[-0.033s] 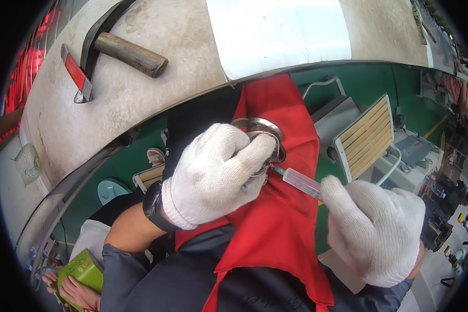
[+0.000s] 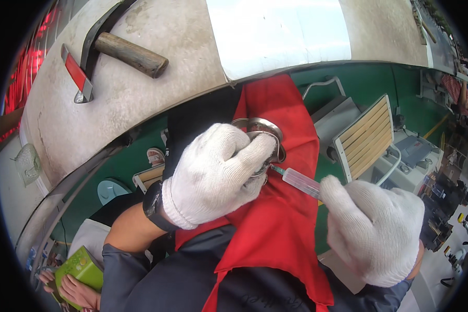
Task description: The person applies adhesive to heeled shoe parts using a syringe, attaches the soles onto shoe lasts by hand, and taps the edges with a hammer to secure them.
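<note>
Right now the gloved left hand (image 2: 213,177) pinches a round metal part (image 2: 262,136) over the red apron (image 2: 281,229) while the right hand (image 2: 374,234) wraps tight around a clear-handled screwdriver (image 2: 300,181) poking into it, so the work looks only half done.

A green rectangular package (image 2: 81,266) with yellow print sat at the lower left edge, held by another person's hand (image 2: 75,292). No screens or signs were visible.
</note>
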Demonstrator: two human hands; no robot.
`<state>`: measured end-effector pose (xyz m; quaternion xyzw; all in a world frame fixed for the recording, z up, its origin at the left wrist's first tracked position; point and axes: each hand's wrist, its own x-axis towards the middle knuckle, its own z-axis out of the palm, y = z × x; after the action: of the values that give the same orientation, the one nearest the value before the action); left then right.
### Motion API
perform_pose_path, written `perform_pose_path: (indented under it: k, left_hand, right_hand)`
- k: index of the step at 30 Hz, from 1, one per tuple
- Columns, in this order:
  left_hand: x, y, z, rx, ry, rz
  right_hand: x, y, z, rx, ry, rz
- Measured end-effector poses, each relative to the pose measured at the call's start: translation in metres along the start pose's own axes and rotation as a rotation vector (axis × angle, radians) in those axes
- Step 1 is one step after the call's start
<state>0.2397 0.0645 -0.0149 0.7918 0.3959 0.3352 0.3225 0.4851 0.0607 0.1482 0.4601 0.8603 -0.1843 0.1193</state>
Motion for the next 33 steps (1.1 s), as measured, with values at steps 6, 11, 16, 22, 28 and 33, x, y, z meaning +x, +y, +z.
perform_pose_path:
  k: [6, 11, 16, 22, 28, 33]
  left_hand:
    - [0.002, -0.002, 0.002, -0.025, 0.01, 0.028]
    - [-0.003, -0.003, 0.001, 0.009, 0.0, 0.005]
    - [0.0, -0.004, 0.003, -0.008, 0.012, 0.016]
    - [-0.004, -0.002, 0.0, 0.035, -0.009, -0.018]
    - [0.002, -0.004, 0.005, 0.011, -0.006, 0.009]
    - [0.002, -0.005, 0.004, 0.022, -0.006, 0.006]
  right_hand:
    - [-0.002, -0.002, -0.002, 0.016, -0.016, 0.012]
    - [0.002, -0.002, 0.006, 0.016, 0.035, -0.022]
    - [0.0, -0.006, 0.003, 0.003, 0.025, 0.011]
    - [0.003, -0.006, 0.005, -0.006, 0.044, -0.014]
    - [0.001, -0.01, 0.002, -0.042, 0.027, 0.045]
    - [0.002, -0.011, 0.007, -0.074, 0.06, 0.038]
